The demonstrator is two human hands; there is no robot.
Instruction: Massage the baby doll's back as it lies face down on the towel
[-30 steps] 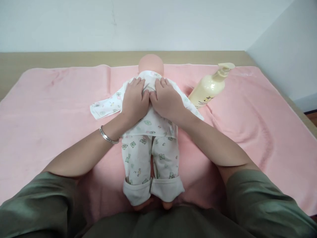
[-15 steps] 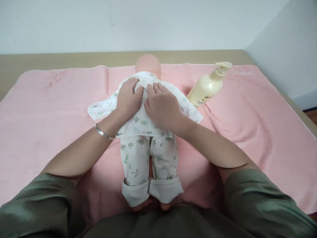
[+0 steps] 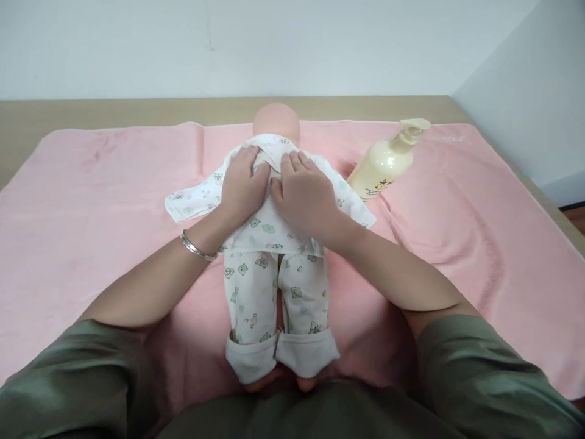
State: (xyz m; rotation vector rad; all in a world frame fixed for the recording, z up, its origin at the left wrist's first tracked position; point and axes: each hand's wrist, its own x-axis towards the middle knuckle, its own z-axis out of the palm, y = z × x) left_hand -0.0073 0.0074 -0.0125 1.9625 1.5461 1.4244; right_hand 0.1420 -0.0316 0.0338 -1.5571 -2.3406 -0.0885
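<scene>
A baby doll [image 3: 276, 121] lies face down with its head away from me. It wears a white printed top [image 3: 269, 228] and matching trousers [image 3: 256, 299] with turned-up cuffs; its feet show at my front. My left hand [image 3: 244, 186], with a silver bangle at the wrist, rests flat on the left side of the doll's upper back. On the right side of the back lies my right hand [image 3: 306, 195], palm down, its fingers stretched toward the head. Both hands are open and touch the cloth. The doll's own hands are hidden in the sleeves.
A pink blanket [image 3: 105, 244] covers most of the wooden table [image 3: 137, 111]. To the right of the doll leans a cream pump bottle [image 3: 381, 164]. A white wall [image 3: 292, 49] rises behind, and another stands at the right.
My right hand has shifted slightly rightward on the doll's back, leaving a wider gap between the hands. The whole view has moved a little.
</scene>
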